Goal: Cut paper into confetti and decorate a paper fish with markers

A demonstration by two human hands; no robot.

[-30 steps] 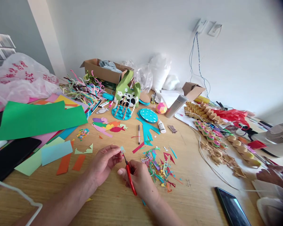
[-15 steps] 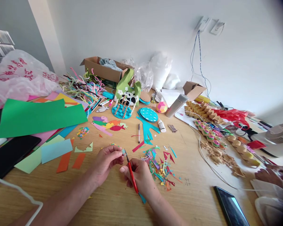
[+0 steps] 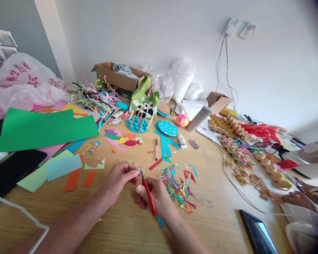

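My left hand pinches a tiny light blue paper piece between thumb and fingertips, just above the wooden table. My right hand is closed round small red-handled scissors, whose blade tips meet the paper piece. A blue paper scrap lies under my right wrist. Right of my hands lies a heap of coloured paper offcuts.
Coloured paper sheets and a black tablet lie at the left. Paper fish, a pen, a glue bottle and blue craft pieces sit beyond. A phone and another person's hand are at the right.
The paper piece in my left hand has dropped slightly and turned at the scissor tips. My right hand shifted a little. The other person's hand at the right moved slightly.
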